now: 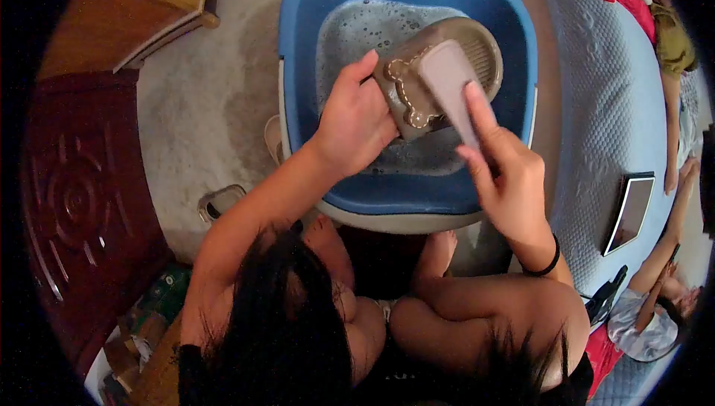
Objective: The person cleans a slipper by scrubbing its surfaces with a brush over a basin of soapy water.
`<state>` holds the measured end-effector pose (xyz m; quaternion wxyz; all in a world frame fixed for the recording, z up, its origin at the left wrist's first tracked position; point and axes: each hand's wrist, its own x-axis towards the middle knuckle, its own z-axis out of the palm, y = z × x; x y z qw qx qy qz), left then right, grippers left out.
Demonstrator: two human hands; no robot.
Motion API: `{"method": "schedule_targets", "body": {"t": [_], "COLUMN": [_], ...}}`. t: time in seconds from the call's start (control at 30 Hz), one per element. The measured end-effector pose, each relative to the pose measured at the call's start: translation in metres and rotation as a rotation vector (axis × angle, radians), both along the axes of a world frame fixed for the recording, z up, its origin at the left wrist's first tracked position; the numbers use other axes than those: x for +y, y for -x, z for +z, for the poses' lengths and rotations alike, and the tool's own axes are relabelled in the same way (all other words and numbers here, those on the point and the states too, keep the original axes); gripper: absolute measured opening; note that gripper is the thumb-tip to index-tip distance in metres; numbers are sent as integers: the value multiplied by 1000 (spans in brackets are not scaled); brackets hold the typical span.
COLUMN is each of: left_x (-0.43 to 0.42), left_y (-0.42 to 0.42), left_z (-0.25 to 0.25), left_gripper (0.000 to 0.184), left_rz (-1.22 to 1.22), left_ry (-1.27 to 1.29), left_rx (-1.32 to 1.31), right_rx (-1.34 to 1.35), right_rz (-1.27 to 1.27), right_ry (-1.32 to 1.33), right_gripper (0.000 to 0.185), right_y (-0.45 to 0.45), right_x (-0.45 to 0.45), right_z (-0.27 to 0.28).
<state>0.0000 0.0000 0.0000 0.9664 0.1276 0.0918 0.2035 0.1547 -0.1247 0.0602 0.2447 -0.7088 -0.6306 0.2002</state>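
A brown slipper (424,108) with stitched, bear-shaped trim is held tilted above the blue basin (293,11). My left hand (359,119) is closed on its near left end, with the thumb up and the other fingers partly hidden. In my right hand (510,171) is a pale pinkish-grey scrub brush (445,71), its broad head lying over the slipper's top. My index finger stretches along the brush's back; its bristle side is hidden. Below the slipper, foamy water (350,30) fills the basin's bottom.
On the floor left of the basin are a light shoe (273,138) and another shoe (222,202). A quilted bed (588,108) borders the right side, bearing a tablet (629,214) and people lying down. Wooden furniture (149,4) and a dark red panel (82,183) stand left.
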Motion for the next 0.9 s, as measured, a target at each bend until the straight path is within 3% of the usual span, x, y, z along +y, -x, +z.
{"method": "schedule_targets", "body": {"t": [0.07, 0.1, 0.17, 0.3, 0.47, 0.6, 0.63, 0.7, 0.83, 0.9], "left_x": [3, 9, 9, 4, 3, 8, 8, 7, 4, 3], "left_y": [4, 7, 11, 6, 6, 12, 13, 14, 7, 5], "left_z": [-12, -12, -7, 7, 8, -11, -9, -1, -2, 2], "left_gripper": [61, 61, 61, 62, 63, 62, 62, 61, 60, 60], "left_rz": [-30, -44, -67, 39, 15, -54, -54, -54, 13, 8], "left_ry": [111, 60, 12, -10, -37, 42, 27, -2, 22, -4], "left_rx": [-227, -206, -159, 65, 79, -219, -174, -83, -85, -40], "right_rx": [4, -85, -74, -21, 57, -8, -99, -65, -34, -47], "right_rz": [162, 228, 223, -68, -78, 177, 293, 251, -73, -87], "right_ry": [45, 205, 193, -155, 29, 126, 259, 273, -103, -63], "right_gripper": [58, 58, 60, 60, 57, 61, 62, 60, 59, 60], "right_y": [2, 8, 12, 6, 10, 8, 11, 14, 5, 3], "right_x": [-1, 3, 4, 9, 5, 2, 3, 1, 3, 2], "right_z": [8, 12, 9, -4, 7, 10, 15, 14, 2, 3]}}
